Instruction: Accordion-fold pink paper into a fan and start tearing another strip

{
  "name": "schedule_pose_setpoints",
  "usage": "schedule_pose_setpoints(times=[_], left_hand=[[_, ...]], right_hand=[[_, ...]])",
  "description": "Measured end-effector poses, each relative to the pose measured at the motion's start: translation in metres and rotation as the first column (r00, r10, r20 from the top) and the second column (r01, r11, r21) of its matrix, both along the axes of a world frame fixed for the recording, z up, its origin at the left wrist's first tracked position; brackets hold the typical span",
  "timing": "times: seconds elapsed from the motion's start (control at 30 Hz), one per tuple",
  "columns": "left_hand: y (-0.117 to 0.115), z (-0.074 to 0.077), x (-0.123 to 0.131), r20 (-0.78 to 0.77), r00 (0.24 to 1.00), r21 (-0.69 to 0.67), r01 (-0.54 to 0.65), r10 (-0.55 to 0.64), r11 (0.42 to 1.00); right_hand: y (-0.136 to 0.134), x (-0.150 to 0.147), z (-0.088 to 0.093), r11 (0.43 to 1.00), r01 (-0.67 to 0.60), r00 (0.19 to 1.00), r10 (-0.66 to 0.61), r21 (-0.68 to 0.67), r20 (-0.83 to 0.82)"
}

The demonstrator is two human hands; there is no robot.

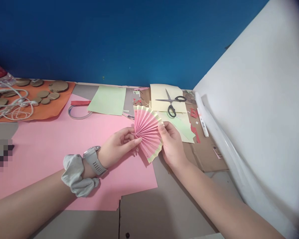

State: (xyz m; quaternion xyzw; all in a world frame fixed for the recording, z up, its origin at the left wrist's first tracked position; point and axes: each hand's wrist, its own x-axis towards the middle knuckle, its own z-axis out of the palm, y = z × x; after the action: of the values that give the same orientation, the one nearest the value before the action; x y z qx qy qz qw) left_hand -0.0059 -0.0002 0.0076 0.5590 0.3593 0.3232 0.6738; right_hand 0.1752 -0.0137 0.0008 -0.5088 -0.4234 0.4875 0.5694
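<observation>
A pleated paper fan (149,127), pink with a pale yellow-green rim, is spread into roughly a half circle above the table. At its gathered point, my left hand (122,144) pinches the folds between thumb and fingers. My right hand (171,141) grips the outer pleats on the right side, thumb on the front and the other fingers partly hidden behind. Beneath the fan and my left hand lies a large pink paper sheet (72,142). Past the fan, scissors (171,100) with black handles rest spread on a cream sheet (159,91).
A light green sheet (108,99) and a grey tape ring (79,115) lie behind my left hand. Cardboard discs (58,86) and tangled white earphones (20,103) cover orange paper (62,104). A white marker (202,122) lies near the white wall (264,99), by red scraps (194,113).
</observation>
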Motion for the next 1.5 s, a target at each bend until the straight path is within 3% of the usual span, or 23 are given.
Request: schedule_pose_setpoints(times=[0.13, 0.37, 0.6, 0.9, 1.03, 1.33, 1.5], left_hand=[[-0.001, 0.000, 0.002, 0.026, 0.998, -0.077, -0.055, 0.057, 0.995], [-0.001, -0.002, 0.001, 0.042, 0.998, -0.077, -0.051, 0.055, 0.996], [-0.003, 0.002, 0.001, 0.025, 0.990, -0.079, -0.137, 0.139, 0.987], [0.001, -0.004, 0.000, -0.093, 0.965, 0.142, -0.229, 0.243, 0.963], [0.003, -0.005, -0.001, -0.086, 0.960, 0.141, -0.255, 0.268, 0.957], [0.003, 0.000, 0.000, -0.016, 0.951, 0.048, -0.309, 0.310, 0.950], [0.002, -0.002, -0.001, -0.017, 0.946, 0.060, -0.322, 0.324, 0.945]], right_hand=[[-0.001, 0.000, 0.001, 0.999, -0.026, 1.000, 0.026, -0.019, -0.002], [-0.002, -0.002, 0.001, 0.997, -0.072, 0.997, 0.072, -0.018, -0.006], [-0.004, -0.003, 0.000, 0.994, -0.108, 0.991, 0.108, -0.012, 0.083], [-0.010, -0.008, 0.006, 0.972, -0.234, 0.931, 0.234, -0.035, 0.280], [-0.013, -0.008, 0.005, 0.960, -0.278, 0.915, 0.278, -0.042, 0.292], [-0.016, -0.007, 0.002, 0.990, -0.114, 0.968, 0.091, 0.085, 0.235], [-0.019, -0.007, 0.002, 0.981, -0.139, 0.951, 0.095, 0.132, 0.293]])
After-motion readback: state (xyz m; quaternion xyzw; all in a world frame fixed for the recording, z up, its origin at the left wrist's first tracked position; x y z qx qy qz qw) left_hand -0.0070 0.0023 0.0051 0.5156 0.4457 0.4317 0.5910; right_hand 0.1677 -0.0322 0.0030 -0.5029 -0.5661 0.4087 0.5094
